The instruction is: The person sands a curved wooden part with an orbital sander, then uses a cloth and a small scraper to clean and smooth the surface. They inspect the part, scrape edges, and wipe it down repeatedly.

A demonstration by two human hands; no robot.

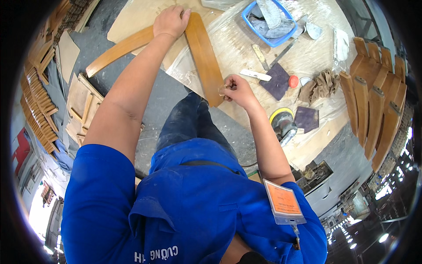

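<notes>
A V-shaped piece of smooth orange-brown wood (204, 55) rests over the near edge of the worktable, its two curved arms pointing toward me and to the left. My left hand (170, 22) is closed over its far corner, where the arms meet. Beside the near end of the right arm, my right hand (238, 91) is closed in a pinch at the wood's edge. Something small and brownish shows at its fingertips, too small to name.
On the worktable (228, 42) lie a blue-rimmed tub (276, 43) of scrapers, dark abrasive pads (278, 82), a white-handled tool (255, 75), a red round lid (293, 81), a crumpled brown cloth (320, 86) and a sander (283, 123). Curved wooden parts (373, 94) stand stacked at right.
</notes>
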